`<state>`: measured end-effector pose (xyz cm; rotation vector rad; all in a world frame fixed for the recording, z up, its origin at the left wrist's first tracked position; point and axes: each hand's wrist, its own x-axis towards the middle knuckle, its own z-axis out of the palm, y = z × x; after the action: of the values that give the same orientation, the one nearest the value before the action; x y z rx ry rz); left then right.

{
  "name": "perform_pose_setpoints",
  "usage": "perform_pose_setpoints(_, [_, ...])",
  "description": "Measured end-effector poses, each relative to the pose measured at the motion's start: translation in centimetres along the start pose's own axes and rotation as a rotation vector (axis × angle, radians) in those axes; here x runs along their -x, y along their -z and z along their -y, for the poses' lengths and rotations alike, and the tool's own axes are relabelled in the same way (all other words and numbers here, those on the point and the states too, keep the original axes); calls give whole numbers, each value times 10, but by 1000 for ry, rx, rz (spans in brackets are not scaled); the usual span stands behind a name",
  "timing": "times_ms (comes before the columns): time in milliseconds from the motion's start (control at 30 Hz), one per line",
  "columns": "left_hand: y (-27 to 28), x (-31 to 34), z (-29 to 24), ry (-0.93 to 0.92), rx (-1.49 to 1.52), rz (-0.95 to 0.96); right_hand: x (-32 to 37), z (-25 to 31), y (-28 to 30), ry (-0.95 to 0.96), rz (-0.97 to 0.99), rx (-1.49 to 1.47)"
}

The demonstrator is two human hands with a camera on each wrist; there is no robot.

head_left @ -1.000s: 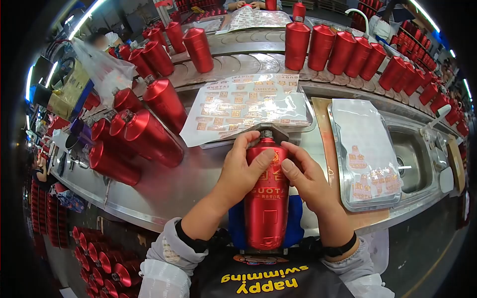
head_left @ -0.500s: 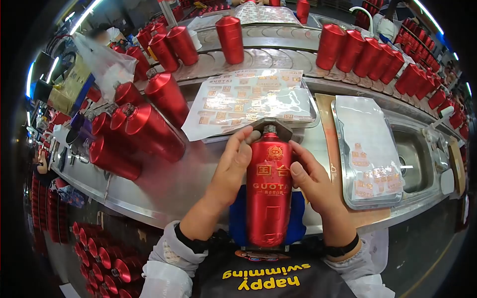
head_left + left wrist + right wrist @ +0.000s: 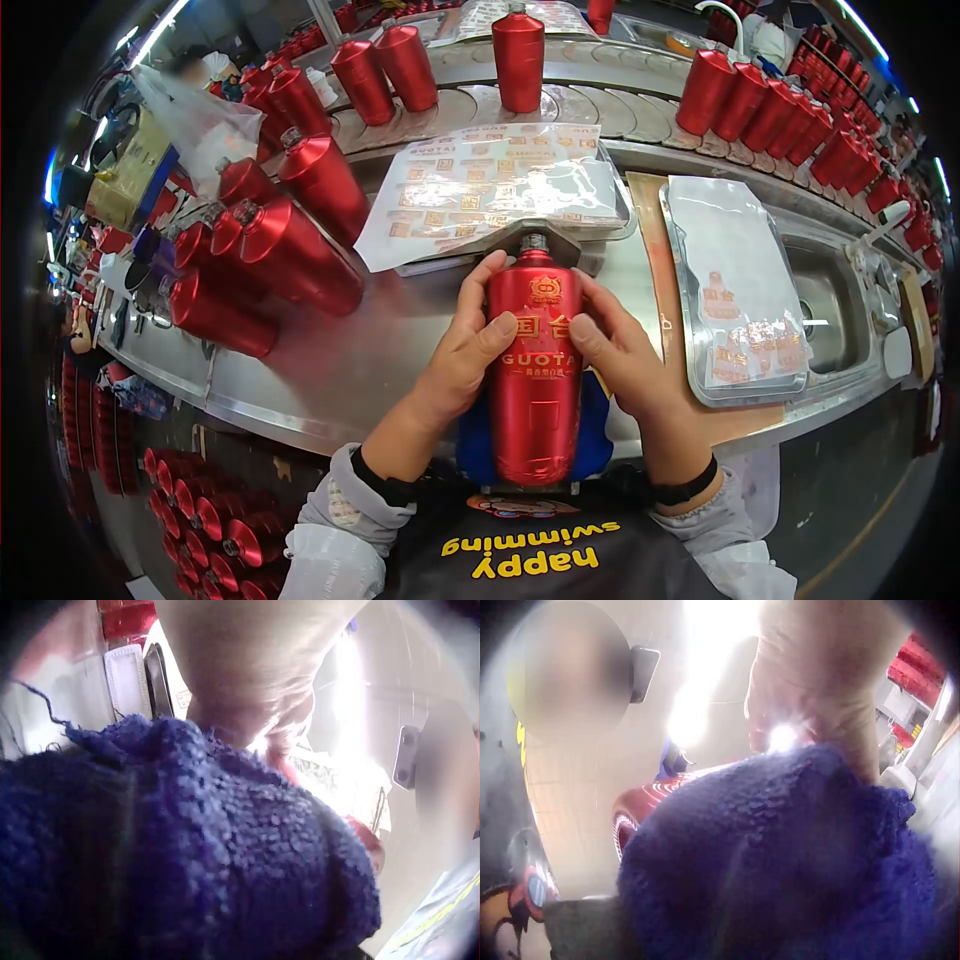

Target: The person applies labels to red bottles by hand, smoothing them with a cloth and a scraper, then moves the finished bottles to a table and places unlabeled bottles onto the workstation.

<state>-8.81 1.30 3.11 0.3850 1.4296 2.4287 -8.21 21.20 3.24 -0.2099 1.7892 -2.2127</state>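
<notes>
Bottle [image 3: 535,400] btwn both hands [image 3: 465,355].

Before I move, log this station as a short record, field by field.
left hand: grips bottle's left side, thumb on front
right hand: grips its right side, thumb on front
bottle: red, gold lettering, neck pointing away from the person
under bottle: blue cloth
ahead: large label sheet
right: smaller sheet on tray, then sink
left: several red bottles
</notes>
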Motion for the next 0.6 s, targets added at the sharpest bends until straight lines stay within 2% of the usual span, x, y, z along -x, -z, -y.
perform_pose_setpoints(33, [0,0,0,7,-2,-2,-1,-2,-2,63,-5,22])
perform_pose_setpoints(167, [-2,0,-1,16,-4,-11,-1,-1,4,-34,17,-57])
perform_pose_setpoints(367, [-3,1,2,-11,-17,-33,1,-7,1,73,14,72])
perform_pose_setpoints(400, [-3,2,2,-15,-14,-34,2,-4,4,25,25,65])
perform_pose_setpoints(500, [-1,6,2,-23,12,-2,5,-9,5,180,95,136])
perform_pose_setpoints(600, [-4,9,2,-13,-88,-1,7,-3,2,129,107,111])
